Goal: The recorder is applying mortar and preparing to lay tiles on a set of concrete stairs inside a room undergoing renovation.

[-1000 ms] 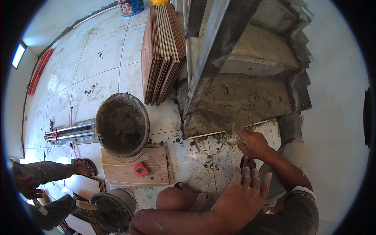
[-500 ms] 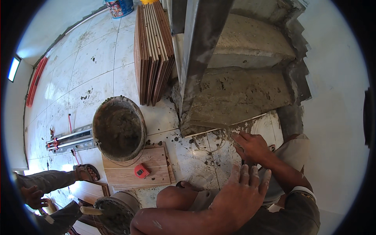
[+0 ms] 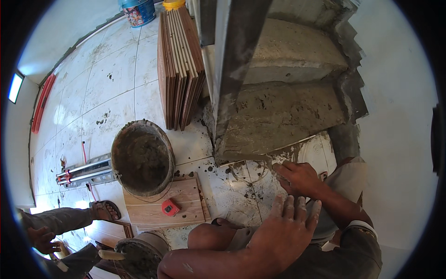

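My right hand point(image 3: 299, 179) is closed at the front edge of a low step coated in wet grey mortar point(image 3: 283, 109). Its fingers curl around something at the mortar's edge that I cannot make out. My left hand point(image 3: 285, 232) is held nearer to me, palm down, its fingers stretched out and smeared with grey; nothing is in it. A pale thin edging strip point(image 3: 304, 139) runs along the step's front, and white floor tile point(image 3: 316, 153) spotted with mortar lies below it. Part of the edge is hidden behind my right fingers.
Left of the step stand a mortar bucket point(image 3: 143, 158), stacked wood-look tiles point(image 3: 179, 69) and a metal post point(image 3: 237, 60). A red tape measure point(image 3: 170, 207) lies on flat tiles point(image 3: 153, 190). A tile cutter point(image 3: 86, 169), another bucket point(image 3: 144, 253) and another person's sandalled foot point(image 3: 107, 210) are farther left.
My right hand has shifted slightly left and down along the step's edge. A thin dark line at the mortar's front left no longer shows. My left hand stays nearly still.
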A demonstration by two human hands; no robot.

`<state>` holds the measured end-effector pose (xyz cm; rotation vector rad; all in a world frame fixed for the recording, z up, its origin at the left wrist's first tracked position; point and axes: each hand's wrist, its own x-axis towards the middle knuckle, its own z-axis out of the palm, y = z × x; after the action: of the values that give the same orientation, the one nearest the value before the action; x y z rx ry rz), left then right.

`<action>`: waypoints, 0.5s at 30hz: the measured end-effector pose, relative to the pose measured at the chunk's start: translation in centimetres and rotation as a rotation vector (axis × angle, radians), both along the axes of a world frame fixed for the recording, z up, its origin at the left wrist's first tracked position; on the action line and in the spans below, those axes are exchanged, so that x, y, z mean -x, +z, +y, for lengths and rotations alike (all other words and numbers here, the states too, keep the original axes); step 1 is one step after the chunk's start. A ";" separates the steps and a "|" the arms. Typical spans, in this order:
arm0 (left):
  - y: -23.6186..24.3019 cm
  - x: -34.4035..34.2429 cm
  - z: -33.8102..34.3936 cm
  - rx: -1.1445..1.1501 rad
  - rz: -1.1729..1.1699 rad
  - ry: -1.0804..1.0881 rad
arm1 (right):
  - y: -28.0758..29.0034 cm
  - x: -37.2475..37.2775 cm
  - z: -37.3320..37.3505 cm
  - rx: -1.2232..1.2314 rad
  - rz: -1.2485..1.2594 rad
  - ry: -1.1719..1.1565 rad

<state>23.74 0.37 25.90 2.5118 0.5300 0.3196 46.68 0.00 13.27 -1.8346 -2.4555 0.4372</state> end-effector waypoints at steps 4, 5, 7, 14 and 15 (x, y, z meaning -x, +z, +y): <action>0.2 0.0 -0.1 0.015 0.012 -0.003 | -0.5 0.5 -0.8 -0.023 0.074 -0.055; 0.3 0.0 0.0 0.013 0.013 -0.010 | -0.5 0.7 -1.2 -0.006 0.168 -0.125; 0.6 0.0 0.0 -0.022 0.017 -0.007 | -0.5 1.4 -2.1 0.013 0.302 -0.194; 1.3 -0.5 0.1 -0.070 0.043 -0.042 | -1.7 2.6 -2.9 0.542 1.159 -0.580; 1.4 -0.6 0.2 -0.127 0.057 -0.037 | -1.9 2.5 -2.6 0.544 1.172 -0.582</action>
<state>24.37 0.56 27.25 2.6570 0.4997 0.2764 44.15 -2.58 11.36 -1.5439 -1.0345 1.6137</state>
